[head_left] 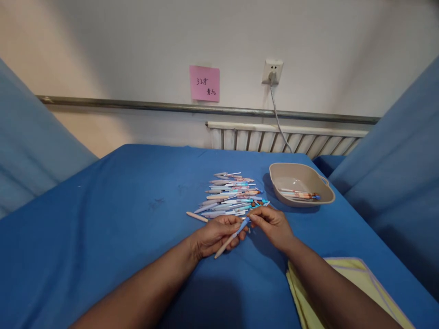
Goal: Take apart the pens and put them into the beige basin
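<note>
Both of my hands meet over the blue table [120, 228], just in front of a pile of pens [231, 194]. My left hand [216, 235] is closed around the barrel of a pale pen [228, 241] that slants down to the left. My right hand [272, 224] pinches the pen's blue upper end with thumb and forefinger. One loose pale pen piece [196, 216] lies to the left of the pile.
A beige tray [305, 176] with a few pens in it stands right of the pile. A yellow cloth [360, 283] lies at the near right corner. Blue covered surfaces rise on both sides. On the wall behind are a radiator, a socket with a cable and a pink note.
</note>
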{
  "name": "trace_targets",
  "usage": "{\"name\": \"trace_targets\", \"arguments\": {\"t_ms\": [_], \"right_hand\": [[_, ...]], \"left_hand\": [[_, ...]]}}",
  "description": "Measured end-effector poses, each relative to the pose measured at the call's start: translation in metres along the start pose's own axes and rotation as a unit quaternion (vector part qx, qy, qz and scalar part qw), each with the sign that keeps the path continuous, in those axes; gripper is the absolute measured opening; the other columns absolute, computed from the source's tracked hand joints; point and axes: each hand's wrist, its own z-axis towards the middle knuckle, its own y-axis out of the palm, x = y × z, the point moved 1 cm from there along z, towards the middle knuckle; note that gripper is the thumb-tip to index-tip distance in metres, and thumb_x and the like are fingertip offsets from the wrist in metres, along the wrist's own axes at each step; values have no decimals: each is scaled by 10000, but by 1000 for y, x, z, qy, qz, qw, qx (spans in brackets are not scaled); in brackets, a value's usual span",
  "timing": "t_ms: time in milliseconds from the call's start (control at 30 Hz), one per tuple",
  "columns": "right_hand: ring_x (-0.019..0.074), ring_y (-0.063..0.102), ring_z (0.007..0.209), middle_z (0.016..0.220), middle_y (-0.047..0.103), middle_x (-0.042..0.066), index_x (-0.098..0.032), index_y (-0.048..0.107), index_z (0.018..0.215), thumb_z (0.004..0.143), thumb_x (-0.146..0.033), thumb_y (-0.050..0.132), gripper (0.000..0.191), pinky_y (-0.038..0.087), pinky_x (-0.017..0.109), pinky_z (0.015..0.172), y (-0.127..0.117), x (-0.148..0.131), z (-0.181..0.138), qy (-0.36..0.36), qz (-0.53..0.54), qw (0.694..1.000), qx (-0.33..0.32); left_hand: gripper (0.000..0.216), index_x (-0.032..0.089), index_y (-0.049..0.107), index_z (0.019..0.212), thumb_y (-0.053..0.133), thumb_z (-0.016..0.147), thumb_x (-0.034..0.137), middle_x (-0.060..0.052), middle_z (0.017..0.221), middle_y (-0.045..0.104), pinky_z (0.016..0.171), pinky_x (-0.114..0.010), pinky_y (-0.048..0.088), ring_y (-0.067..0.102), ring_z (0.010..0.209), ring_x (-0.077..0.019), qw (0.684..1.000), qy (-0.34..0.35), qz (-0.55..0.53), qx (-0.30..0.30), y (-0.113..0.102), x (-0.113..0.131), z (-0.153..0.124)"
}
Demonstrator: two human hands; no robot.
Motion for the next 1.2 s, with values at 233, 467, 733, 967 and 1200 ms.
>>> {"name": "trace_targets", "arguments": {"t_ms": [233,467,733,967,1200], "right_hand": [[142,582,633,727,644,23,-180,628,911,892,-411,469,281,455,264,633,-10,0,3,14,28,999,22],[142,537,566,610,607,11,-185,591,704,881,-390,480,293,329,244,541,-57,19,11,90,-319,943,34],[209,621,705,788,695,73,-195,618,825,822,-406,577,215,293,270,549,-53,19,9,151,-504,849,-48],[246,638,838,953,688,146,-152,602,970,827,-276,562,194,368,288,652,-42,14,8,130,-516,840,-102],[171,597,618,699,650,51,-152,617,865,851,-293,485,194,419,272,580,-38,15,10,93,-235,967,-31]], "left_hand": [[259,115,601,880,715,751,309,-40,734,621,438,-164,412,542,483,-66,999,33,10,15,-2,3,0],[270,108,597,895,717,747,301,-45,739,629,423,-171,447,558,481,-78,998,38,33,34,-4,6,3],[253,119,585,861,719,745,300,-43,728,646,418,-176,461,571,481,-87,997,37,35,61,-4,6,6],[262,121,594,874,722,741,307,-43,732,647,439,-173,455,562,490,-79,996,43,43,58,-5,5,6],[315,112,594,881,740,715,337,-45,716,659,421,-169,452,580,479,-86,995,35,72,64,-2,6,5]]}}
